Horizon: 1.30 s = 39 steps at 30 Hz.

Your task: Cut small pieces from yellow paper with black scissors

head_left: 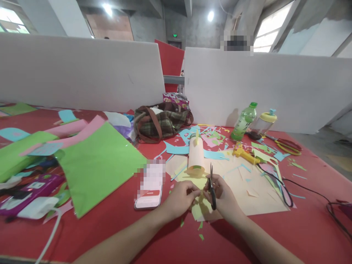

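Note:
My right hand (224, 198) grips black scissors (211, 183), blades pointing up and away from me. My left hand (180, 198) pinches a small piece of yellow paper (198, 209) right beside the scissors, over the red table (110, 227). Just beyond my hands a peach paper roll (196, 156) with a green band at its near end lies on a peach sheet (258, 194). A phone (148, 198) lies left of my left hand.
Large green paper (96, 165) and pink sheets cover the left. A plaid bag (161, 123), green bottle (244, 121), yellow-lidded cup (264, 123), yellow glue gun (244, 154) with black cord, red scissors (287, 145) and paper scraps lie behind. White partitions (261, 91) close the back.

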### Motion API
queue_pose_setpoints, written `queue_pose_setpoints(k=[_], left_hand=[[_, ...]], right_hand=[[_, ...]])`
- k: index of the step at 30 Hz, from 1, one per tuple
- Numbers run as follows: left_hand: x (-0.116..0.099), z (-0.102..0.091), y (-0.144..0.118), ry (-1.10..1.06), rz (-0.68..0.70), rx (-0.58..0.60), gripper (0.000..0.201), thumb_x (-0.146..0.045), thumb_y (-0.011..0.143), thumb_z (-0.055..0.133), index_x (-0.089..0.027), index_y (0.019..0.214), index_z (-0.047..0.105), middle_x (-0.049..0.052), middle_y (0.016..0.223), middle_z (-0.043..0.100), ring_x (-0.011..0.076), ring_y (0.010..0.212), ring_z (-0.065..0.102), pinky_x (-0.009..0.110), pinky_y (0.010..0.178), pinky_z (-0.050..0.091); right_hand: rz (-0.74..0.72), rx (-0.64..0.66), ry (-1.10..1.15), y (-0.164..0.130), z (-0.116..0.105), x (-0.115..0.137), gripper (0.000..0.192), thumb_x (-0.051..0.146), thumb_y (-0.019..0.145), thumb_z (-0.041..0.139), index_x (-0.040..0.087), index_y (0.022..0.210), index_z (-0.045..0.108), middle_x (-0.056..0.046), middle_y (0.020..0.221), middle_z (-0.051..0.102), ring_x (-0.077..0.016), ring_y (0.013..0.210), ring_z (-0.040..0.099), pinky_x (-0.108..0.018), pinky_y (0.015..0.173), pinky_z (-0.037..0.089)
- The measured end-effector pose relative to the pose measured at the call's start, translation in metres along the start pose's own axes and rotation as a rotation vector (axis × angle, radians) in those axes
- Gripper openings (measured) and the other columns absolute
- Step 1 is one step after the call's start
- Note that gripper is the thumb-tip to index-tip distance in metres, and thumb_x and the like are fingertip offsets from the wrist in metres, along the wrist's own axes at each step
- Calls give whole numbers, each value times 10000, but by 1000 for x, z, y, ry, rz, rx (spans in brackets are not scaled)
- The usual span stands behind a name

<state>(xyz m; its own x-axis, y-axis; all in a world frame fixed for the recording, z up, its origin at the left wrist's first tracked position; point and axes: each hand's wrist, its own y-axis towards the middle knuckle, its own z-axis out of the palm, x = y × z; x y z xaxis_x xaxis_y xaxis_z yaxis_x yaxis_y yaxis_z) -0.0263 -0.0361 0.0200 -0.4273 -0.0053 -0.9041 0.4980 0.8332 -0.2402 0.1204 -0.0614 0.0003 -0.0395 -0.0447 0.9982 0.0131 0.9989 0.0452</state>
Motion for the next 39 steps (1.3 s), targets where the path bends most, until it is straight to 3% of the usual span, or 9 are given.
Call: queue_pose_setpoints(k=[9, 39], left_hand=[[-5, 1, -4, 229, 101, -126, 209, -217, 734, 430, -133, 638, 595, 46, 682, 592, 153, 678, 526, 237, 621, 397], [4, 2, 2, 243, 105, -94, 166, -173, 722, 466, -133, 650, 609, 30, 679, 600, 139, 695, 536, 218, 642, 390]], right_hand=[[-15, 27, 12, -1, 2, 0, 342, 110, 642, 583, 219, 928, 430, 29, 688, 499, -129, 629, 513, -248, 555, 424], [38, 41, 51, 2, 0, -12, 346, 138, 635, 613, 229, 915, 431, 29, 675, 503, -128, 607, 515, -230, 538, 418]])
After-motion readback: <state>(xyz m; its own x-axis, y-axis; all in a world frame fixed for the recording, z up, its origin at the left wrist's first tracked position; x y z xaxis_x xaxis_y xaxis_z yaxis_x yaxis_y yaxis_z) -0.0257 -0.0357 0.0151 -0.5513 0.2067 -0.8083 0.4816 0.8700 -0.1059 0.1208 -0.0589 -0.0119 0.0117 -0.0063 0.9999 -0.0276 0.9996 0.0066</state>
